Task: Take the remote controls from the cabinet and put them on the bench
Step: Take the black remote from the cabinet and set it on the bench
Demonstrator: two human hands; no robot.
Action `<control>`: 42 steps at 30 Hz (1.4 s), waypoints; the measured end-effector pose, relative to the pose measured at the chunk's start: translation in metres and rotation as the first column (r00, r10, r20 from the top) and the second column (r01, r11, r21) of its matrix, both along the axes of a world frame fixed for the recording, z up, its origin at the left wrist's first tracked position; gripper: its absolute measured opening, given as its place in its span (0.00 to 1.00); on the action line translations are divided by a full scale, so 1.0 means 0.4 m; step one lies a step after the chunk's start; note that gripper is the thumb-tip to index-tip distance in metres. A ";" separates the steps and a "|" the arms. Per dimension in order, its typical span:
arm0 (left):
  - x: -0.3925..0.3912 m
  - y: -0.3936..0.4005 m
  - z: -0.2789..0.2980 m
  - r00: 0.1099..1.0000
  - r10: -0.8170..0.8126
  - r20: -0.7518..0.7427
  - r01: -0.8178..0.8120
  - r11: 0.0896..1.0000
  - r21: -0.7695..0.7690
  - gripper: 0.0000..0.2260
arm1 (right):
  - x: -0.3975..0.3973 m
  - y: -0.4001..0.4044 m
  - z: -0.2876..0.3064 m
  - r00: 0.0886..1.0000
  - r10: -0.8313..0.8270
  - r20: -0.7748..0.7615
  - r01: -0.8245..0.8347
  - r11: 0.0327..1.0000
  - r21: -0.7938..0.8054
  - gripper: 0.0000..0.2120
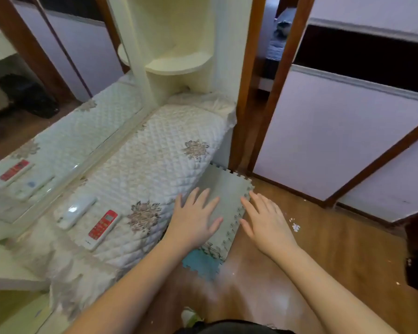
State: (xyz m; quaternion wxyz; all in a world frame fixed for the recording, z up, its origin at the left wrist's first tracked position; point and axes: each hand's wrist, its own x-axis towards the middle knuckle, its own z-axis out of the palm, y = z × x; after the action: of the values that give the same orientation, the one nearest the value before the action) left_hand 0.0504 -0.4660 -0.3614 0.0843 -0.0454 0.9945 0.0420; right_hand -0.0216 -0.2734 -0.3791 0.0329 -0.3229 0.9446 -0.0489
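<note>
Both forearms fill the bottom of the head view, reaching forward, nothing held in either.

Left to right:
- Mirror panel (58, 131) far left, reflecting both remotes and the quilted cover.
- White remote (76, 211) lies flat on the tabletop (159, 150) (quilted bench cover), long axis diagonal, near end lower-left, far end upper-right.
- Red-faced remote (101, 229) just beside it on the right, same diagonal, roughly parallel. The two look close but apart, not stacked.
- Left hand (194, 221) fingers (198, 201) spread and straight, palm down, hovering over the bench edge and the grey foam mat (225, 189). Can't tell whether it touches anything.
- Right hand (267, 225) same pose, fingers splayed, over the mat's right edge and the wood floor (336, 249).
- Cream corner shelf (181, 63) above the far end of the bench, nothing visible on it.

Key relation: both remotes sit left of and slightly nearer than the left hand; left hand is clearly the closer one, right hand well apart from them.

Judgement: both remotes already on the bench, so the task looks done or nearly so. No cabinet interior in view, so can't tell if more remotes remain. If either needs adjusting, left hand sweeps left and grips across the short axis.
</note>
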 end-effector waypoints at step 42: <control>-0.945 1.240 0.114 0.511 -0.843 -0.167 0.855 0.518 0.002 0.26 | -0.495 1.138 0.092 0.439 -0.893 -0.105 0.897 0.441 0.001 0.25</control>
State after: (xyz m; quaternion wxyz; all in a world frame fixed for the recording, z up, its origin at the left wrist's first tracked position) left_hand -0.3277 0.0301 -0.3156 0.0237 0.4535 0.8900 0.0405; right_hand -0.2196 0.1819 -0.3424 -0.0308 0.2237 0.9740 -0.0179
